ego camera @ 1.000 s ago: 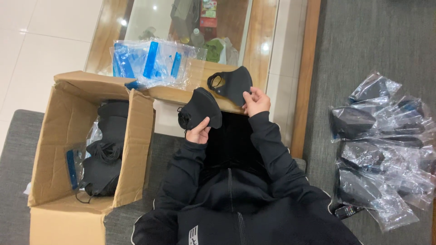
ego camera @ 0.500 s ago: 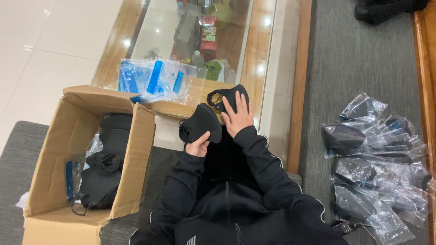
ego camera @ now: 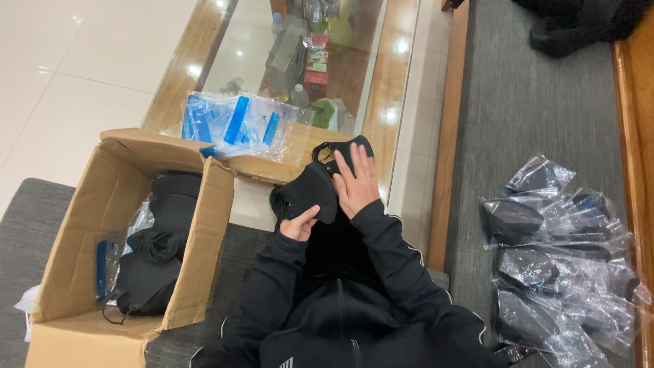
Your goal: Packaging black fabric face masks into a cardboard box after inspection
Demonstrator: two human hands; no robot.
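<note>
Centrally, two black face masks (ego camera: 320, 184) sit stacked between the hands, above the lap of the person's black jacket (ego camera: 340, 300). Left hand (ego camera: 298, 223) grips the lower edge of the front mask from beneath, fingers curled closed on the fabric. Right hand (ego camera: 355, 184) lies flat with fingers spread, pressing on the rear mask, whose ear loop (ego camera: 321, 151) sticks out at the top. Left of the hands: open cardboard box (ego camera: 75, 272) on a grey sofa (ego camera: 27, 211), holding more loose black masks (ego camera: 157, 252). Just beyond the box flap, a pile of clear bags with blue strips (ego camera: 235, 126) rests on the glass-topped wooden surface (ego camera: 381, 88). Well apart on the right, bagged masks (ego camera: 558, 259) lie in a heap on grey carpet (ego camera: 531, 102).
</note>
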